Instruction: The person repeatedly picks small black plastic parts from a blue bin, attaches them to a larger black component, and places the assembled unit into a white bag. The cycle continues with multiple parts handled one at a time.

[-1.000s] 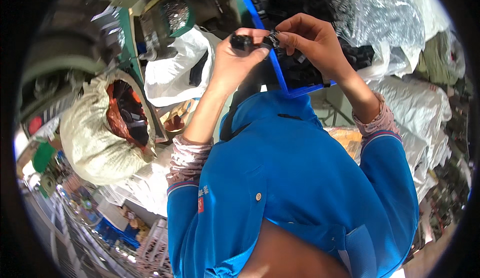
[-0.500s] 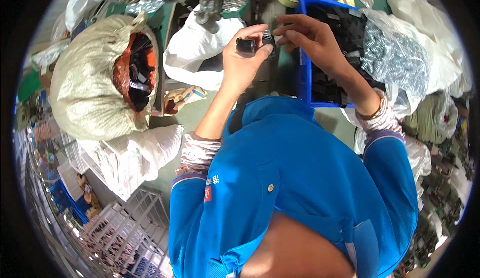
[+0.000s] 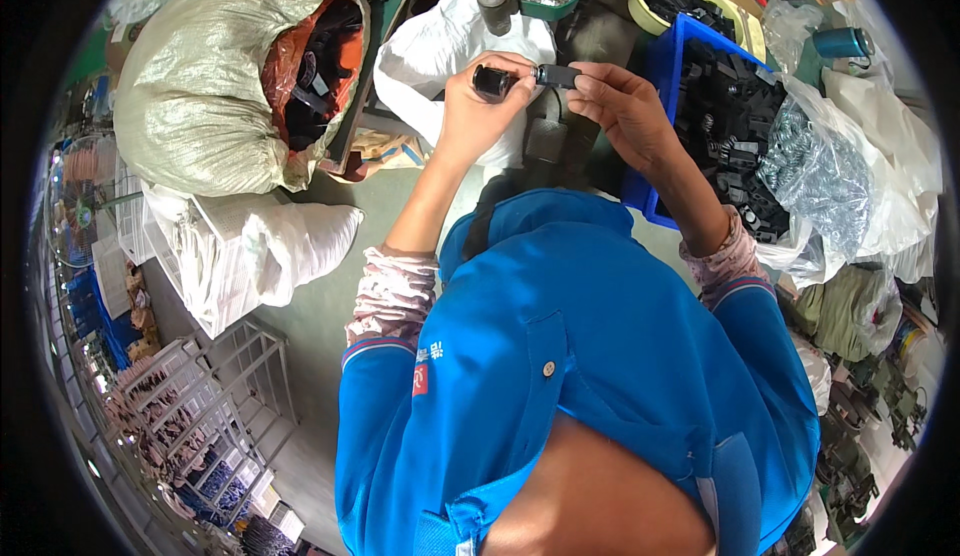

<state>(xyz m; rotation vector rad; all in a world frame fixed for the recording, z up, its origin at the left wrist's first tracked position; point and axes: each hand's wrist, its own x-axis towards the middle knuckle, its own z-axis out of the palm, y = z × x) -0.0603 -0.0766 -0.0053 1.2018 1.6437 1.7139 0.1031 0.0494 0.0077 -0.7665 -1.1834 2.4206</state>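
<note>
My left hand (image 3: 474, 108) is closed round a glossy black plastic piece (image 3: 492, 82), which stands out between thumb and fingers. Right beside it, my right hand (image 3: 625, 114) pinches the end of a small dark block with a metal spring (image 3: 557, 76). The block lies level, its spring end at my left fingertips; whether it touches the black piece cannot be made out. Both hands are in front of a white sack (image 3: 405, 56) and a metal machine part (image 3: 494, 6).
At right, a blue crate (image 3: 655, 201) holds black parts, with a clear bag of springs (image 3: 822, 171) on it. Behind are a yellow basin (image 3: 640, 11) and a green tray (image 3: 553, 11) of small metal pieces. A big woven sack (image 3: 190, 86) stands left. A blue can (image 3: 842, 43) is far right.
My right hand has come to grip the spring block, which has gone from upright to level. The view has shifted, showing more of the crate. My left hand still holds the black piece.
</note>
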